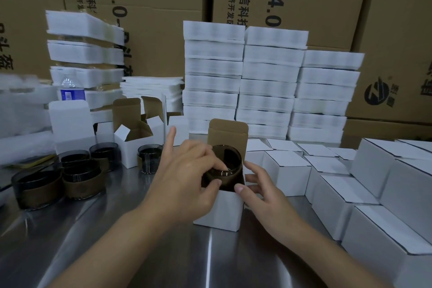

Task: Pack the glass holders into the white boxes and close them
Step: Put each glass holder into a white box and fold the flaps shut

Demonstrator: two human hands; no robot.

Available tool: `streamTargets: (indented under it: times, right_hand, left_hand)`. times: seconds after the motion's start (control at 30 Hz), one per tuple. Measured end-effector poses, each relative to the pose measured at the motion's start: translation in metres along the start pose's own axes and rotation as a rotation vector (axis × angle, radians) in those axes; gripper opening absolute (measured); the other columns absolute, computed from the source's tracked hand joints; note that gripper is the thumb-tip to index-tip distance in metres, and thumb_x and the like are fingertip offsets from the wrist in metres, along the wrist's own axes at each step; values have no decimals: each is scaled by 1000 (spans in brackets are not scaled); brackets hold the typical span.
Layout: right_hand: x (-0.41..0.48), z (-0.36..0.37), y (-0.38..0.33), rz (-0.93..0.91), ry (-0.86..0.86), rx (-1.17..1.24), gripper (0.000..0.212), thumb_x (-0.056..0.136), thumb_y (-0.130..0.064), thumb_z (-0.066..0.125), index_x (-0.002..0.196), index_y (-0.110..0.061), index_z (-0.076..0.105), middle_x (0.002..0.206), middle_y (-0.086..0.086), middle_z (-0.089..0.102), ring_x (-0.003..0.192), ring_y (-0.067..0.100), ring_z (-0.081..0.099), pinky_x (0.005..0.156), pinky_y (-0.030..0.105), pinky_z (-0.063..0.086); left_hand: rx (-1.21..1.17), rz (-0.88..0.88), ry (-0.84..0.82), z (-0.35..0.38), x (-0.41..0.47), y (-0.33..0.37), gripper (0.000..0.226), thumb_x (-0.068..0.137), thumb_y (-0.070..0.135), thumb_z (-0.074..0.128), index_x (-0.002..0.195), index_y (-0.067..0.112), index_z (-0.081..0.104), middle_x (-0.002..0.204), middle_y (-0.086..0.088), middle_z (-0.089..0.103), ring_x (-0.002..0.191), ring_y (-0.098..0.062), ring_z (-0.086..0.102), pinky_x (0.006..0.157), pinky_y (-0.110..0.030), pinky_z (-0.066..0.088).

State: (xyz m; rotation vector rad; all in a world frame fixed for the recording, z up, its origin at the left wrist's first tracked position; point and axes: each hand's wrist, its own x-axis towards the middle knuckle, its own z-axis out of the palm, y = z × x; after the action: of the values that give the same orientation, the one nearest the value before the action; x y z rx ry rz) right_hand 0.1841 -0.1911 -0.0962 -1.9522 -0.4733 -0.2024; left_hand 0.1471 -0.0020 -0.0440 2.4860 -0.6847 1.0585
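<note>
Left hand (187, 170) grip: narrow. Fingers are curled over the rim of a dark glass holder (230, 166), the thumb is set on its near edge, and the index finger is raised clear. The holder is sunk partway into the open white box (222, 210) directly under that grip. Its rim looks tilted and is not yet below the box mouth. It is probably held by the rim from above so it can be lowered straight in.

Right hand (264, 192) grip: the thumb is set on the near right corner of the box mouth and the fingers are laid round the right wall. The box is held, likely so it is stopped from sliding on the steel desk (140, 252) and the mouth is squared.

The lid flap (228, 131) is stood upright beyond both grips, clear of the insertion path. The side flaps cannot be seen.

Step judged: insertion, not yet seated. The flap is to be folded and tucked afterwards.

- **Left of the left grip:** unpacked holders (39, 192) with brown sleeves are grouped on the desk, and erected empty boxes (131, 147) are staged beyond them, lids up.
- **Right of the right grip:** closed boxes (287, 170) are lined up, the nearest just beside the one being filled.
- **Beyond both grips:** flat box blanks (266, 86) are stacked, with brown cartons (152, 7) behind.
</note>
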Motion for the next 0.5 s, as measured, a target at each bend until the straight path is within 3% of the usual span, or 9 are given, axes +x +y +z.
streamTargets:
  times: [0.1,0.23,0.43,0.5]
  right_hand:
    - [1,-1,3,1,-3,3,43,87,-50,57,117,-65,30,115,-25,46,97,-18,50,70,0,39]
    - [1,-1,5,9,-12,0,42,89,-46,56,117,-65,31,119,-21,49,100,-14,52,76,6,41]
    - [1,-2,2,10,0,-29,41,88,-43,58,122,-54,38,115,-19,53,96,-10,55,73,4,42]
    - [0,-2,0,12,1,-39,43,87,-43,59,125,-50,40,115,-19,54,96,-8,55,74,5,42]
  left_hand:
    - [0,11,-99,-2,0,0,19,73,30,64,88,25,73,85,13,61,100,-11,58,115,-32,-19]
    - [-22,15,-211,-3,0,-3,14,83,33,64,93,31,73,81,21,51,94,5,45,113,-27,-23]
    - [-127,38,-254,1,-1,-9,14,89,36,58,91,33,71,79,22,47,95,15,34,111,-16,-16]
    - [-124,71,-239,4,-2,-11,23,88,38,51,89,30,72,75,21,45,96,13,34,112,-14,-5]
